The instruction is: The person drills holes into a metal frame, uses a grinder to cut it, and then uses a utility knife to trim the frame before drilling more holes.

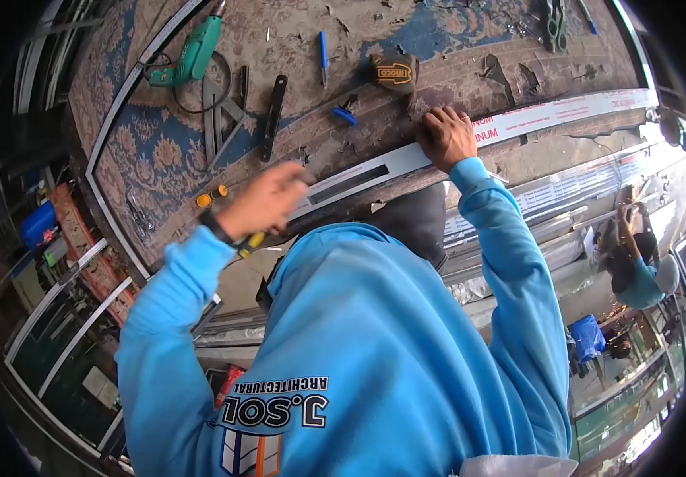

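A long pale metal profile (546, 118) with red print lies along the near edge of the carpet-covered table, a dark rectangular slot in its left part. My right hand (448, 139) presses on its middle, fingers curled over it. My left hand (267, 199), blurred by motion, hovers by its left end with fingers bent. Something dark shows at these fingertips, too blurred to name. A yellow-and-black handle (252, 242) sticks out below this hand; whether it is held is unclear. Just beyond my right hand lies a dark pouch (395, 73).
Farther off are a green drill (198, 49), a metal square (217, 123), a dark flat bar (275, 118), a blue pen (323, 57), a blue piece (344, 116), a yellow tool (211, 195) and scissors (555, 25). Another person (637, 254) is at the right.
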`<state>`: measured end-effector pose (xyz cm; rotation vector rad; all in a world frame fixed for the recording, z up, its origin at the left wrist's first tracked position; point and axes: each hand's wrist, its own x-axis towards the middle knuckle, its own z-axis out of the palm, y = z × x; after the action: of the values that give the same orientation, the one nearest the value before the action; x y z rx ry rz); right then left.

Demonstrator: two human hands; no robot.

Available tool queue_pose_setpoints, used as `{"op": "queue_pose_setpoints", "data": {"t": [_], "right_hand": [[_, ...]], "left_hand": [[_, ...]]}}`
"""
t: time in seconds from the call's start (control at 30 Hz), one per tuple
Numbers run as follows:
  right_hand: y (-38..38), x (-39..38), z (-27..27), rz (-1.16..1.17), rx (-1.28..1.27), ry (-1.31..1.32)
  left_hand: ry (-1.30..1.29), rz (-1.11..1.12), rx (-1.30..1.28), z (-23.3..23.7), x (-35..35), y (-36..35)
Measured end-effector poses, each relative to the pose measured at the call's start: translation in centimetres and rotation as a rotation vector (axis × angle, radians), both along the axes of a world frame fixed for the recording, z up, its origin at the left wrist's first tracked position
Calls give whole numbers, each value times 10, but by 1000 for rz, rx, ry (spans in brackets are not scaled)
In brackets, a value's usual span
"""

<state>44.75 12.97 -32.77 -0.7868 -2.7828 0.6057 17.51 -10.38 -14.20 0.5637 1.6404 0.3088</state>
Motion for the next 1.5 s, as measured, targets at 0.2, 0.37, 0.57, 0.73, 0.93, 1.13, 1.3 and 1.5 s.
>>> {"op": "queue_pose_setpoints", "data": {"t": [0.2, 0.37, 0.57, 0.73, 0.93, 1.13, 1.3, 1.5], "right_hand": [[-32, 3, 24, -184, 23, 84], [-72, 19, 43, 17, -67, -109], [-42, 2, 39, 217, -1, -426], [-33, 5, 64, 285, 31, -256], [-32, 3, 80, 295, 25, -188], [-32, 3, 81, 290, 6, -187], [-34, 1, 72, 276, -4, -267], [-36, 11, 33, 276, 26, -279]], "left_hand": [[622, -109, 338, -49, -50, -98], [641, -202, 530, -108, -15, -126], [684, -342, 425, -117, -4, -122], [654, -336, 419, -91, -9, -120], [637, -344, 422, -68, -12, -117], [641, -351, 393, -67, -13, -113], [636, -361, 371, -87, -13, -114], [717, -189, 362, -77, -44, -100]]}}
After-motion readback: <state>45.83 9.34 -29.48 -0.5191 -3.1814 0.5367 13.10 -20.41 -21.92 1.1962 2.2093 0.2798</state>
